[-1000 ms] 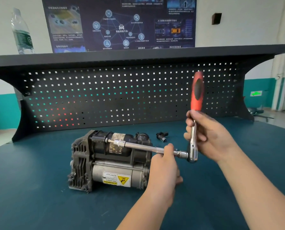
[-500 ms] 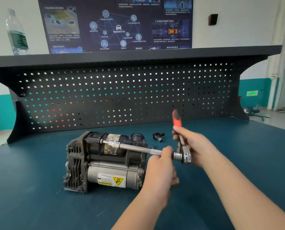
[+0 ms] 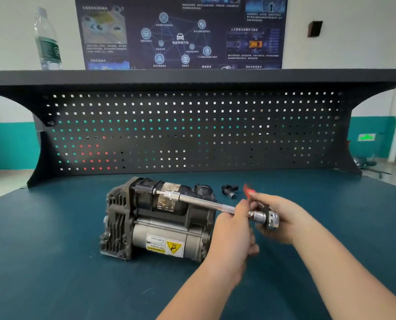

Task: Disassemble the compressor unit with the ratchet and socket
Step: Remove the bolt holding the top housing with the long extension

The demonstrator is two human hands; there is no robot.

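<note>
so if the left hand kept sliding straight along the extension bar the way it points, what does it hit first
Probably the socket on the compressor. The left hand holds the extension bar, and the bar looks bare up to it.

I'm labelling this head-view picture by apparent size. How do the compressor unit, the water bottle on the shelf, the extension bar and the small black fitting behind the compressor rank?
1. Compressor unit, clearly largest.
2. Extension bar and water bottle: similar length; the bottle stands farther off, so unranked.
3. Small black fitting, smallest.
</note>
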